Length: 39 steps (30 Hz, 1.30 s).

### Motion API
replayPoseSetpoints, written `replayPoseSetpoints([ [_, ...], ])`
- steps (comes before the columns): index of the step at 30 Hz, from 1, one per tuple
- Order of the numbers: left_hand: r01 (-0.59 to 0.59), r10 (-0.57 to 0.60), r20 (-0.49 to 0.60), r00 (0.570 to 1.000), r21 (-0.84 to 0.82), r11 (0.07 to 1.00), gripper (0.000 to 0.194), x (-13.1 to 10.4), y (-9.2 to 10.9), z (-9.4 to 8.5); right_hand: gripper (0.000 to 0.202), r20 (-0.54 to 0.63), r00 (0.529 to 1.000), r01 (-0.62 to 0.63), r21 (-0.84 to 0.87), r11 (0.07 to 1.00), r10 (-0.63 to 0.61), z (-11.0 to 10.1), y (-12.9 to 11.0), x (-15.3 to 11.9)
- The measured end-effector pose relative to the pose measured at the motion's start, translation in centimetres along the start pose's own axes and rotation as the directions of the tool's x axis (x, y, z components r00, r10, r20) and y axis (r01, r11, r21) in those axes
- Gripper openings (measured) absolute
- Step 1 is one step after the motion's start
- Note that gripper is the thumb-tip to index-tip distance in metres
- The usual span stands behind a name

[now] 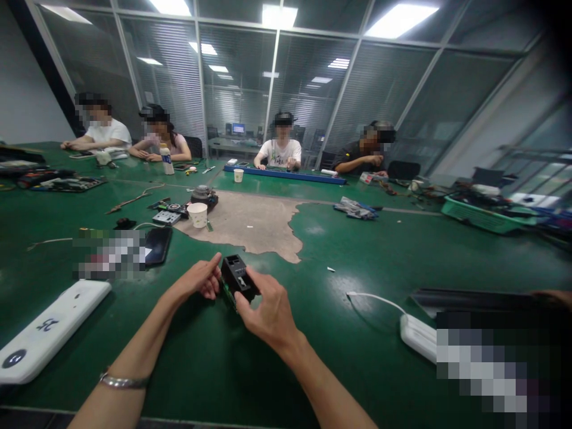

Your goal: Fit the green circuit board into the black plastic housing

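My right hand [270, 307] grips a black plastic housing [234, 269] from its right side, thumb at the near end and fingers along the far edge. The housing has slots and openings on its upper face and is tilted above the green table. A green circuit board [228, 293] shows along its lower left side. Close by on the left is my left hand [206, 279], its thumb stretched out and its fingers loosely curled. Nothing shows in its grasp, and whether its fingertips touch the housing is hard to see.
A white power bank [53, 333] lies at left, near a black phone [158, 245]. Beyond my hands are a paper cup [197, 215], a bare patch [254, 217] in the tabletop, and grey gloves [356, 208]. A green basket [487, 215] stands right. Several people sit across the table.
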<state>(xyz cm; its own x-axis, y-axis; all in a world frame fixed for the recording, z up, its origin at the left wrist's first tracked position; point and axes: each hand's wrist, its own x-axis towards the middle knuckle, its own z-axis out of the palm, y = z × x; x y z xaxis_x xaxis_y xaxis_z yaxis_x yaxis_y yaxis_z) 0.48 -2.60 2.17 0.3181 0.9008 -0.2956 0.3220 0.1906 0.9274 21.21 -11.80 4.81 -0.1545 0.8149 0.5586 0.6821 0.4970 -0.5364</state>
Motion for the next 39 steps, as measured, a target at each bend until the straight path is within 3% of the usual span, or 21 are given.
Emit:
replayPoseSetpoints([
  [10,-0.008,0.006,-0.037,0.999,-0.040,0.999,0.069,-0.1,-0.3,-0.1,0.048,0.092,0.995,0.050,-0.093,0.994,-0.041,0.9,0.0,-0.8],
  [16,-0.023,0.022,-0.033,0.999,-0.033,0.999,0.066,-0.1,-0.3,-0.1,0.052,0.161,0.986,-0.018,-0.154,0.988,0.043,1.1,-0.1,-1.2],
  [21,-0.018,0.017,-0.027,0.999,-0.027,0.999,0.065,0.0,-0.3,-0.2,0.063,0.152,0.987,-0.033,-0.166,0.986,0.059,1.3,0.0,-1.3],
  [26,-0.023,0.023,-0.014,1.000,-0.034,0.999,0.067,-0.2,-0.1,-0.1,0.058,0.177,0.981,-0.048,-0.193,0.980,0.083,1.8,0.4,-1.5],
  [34,-0.014,0.014,0.000,1.000,-0.044,0.999,0.068,0.0,-0.3,-0.3,0.057,0.042,0.994,-0.104,-0.041,0.994,0.106,0.9,0.1,-0.4],
  [39,-0.006,0.005,-0.011,1.000,-0.036,0.999,0.070,0.2,-0.6,-0.3,0.058,-0.081,0.981,-0.174,0.007,0.985,0.174,0.2,1.6,0.5],
])
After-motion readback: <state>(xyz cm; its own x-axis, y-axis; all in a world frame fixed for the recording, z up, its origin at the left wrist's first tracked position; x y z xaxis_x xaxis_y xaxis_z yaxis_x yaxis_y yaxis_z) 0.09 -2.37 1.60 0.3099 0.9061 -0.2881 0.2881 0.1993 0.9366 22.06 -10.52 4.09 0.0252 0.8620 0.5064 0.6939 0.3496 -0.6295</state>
